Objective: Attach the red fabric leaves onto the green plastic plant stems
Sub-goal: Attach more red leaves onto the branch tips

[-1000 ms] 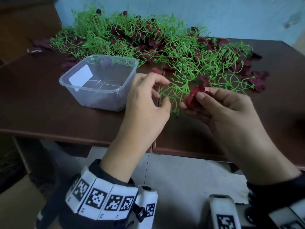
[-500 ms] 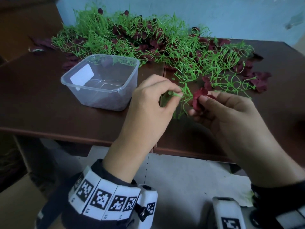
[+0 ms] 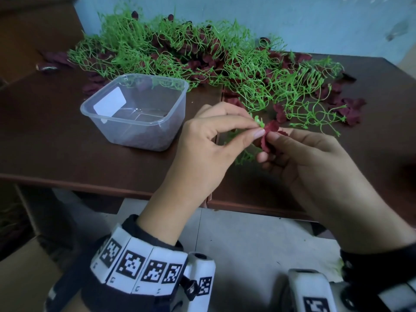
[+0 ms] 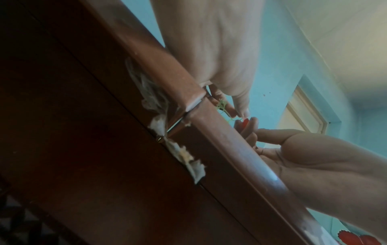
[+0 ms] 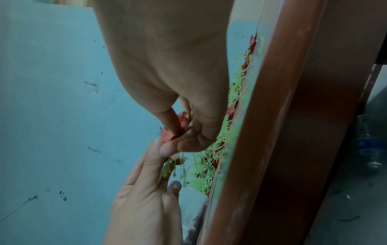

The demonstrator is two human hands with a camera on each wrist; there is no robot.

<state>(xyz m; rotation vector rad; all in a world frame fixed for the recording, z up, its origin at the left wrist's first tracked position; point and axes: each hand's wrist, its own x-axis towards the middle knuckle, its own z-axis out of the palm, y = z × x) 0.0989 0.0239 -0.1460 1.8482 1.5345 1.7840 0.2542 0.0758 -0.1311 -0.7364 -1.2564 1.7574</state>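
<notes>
My left hand [image 3: 202, 140] pinches green stem tip [image 3: 260, 122], thumb + forefinger; right hand [image 3: 299, 154] pinches red leaf [image 3: 269, 131], touching the tip, above table edge [image 3: 101, 183]. Leaf prob. limp, weightless; stem springy. Hold both close to the join.

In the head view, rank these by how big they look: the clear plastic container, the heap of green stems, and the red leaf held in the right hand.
1. Heap of green stems, spanning most of the table's back.
2. Clear plastic container.
3. Red leaf, partly hidden by the right hand.
</notes>
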